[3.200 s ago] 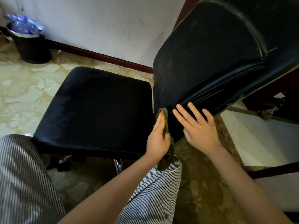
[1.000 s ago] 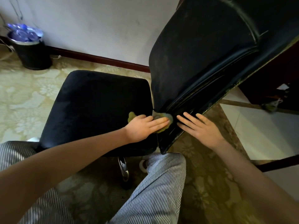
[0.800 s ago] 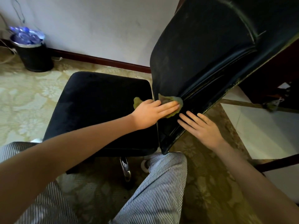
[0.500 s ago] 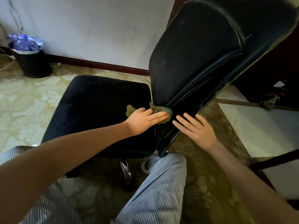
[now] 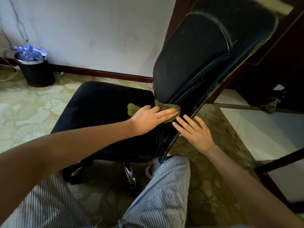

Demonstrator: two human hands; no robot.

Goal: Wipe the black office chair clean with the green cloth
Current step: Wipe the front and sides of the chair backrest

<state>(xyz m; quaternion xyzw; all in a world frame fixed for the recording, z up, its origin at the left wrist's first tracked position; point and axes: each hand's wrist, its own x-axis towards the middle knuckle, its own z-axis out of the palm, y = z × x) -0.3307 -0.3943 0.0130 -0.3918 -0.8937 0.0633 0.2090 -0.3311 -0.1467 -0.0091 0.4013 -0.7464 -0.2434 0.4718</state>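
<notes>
Head view: your left hand (image 5: 151,119) lies flat, fingers straight, pressing the green cloth (image 5: 171,106) onto the black office chair (image 5: 105,122), right where the seat (image 5: 92,102) meets the backrest (image 5: 194,63). It went up that seam and came back in the last second, so I'd guess only the crease is done. Your right hand (image 5: 195,130), fingers spread, braces the backrest's side edge. The cloth's long axis runs seat-to-backrest, pointing right.

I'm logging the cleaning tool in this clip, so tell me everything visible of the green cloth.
The green cloth is a small, soft-looking olive-green rag, rumpled. It lies where the seat meets the backrest, pressed there under the straight fingers of the left hand. One lobe shows behind the hand over the seat, another past the fingertips against the lower backrest. The right hand lies open beside it; contact cannot be told.
</notes>
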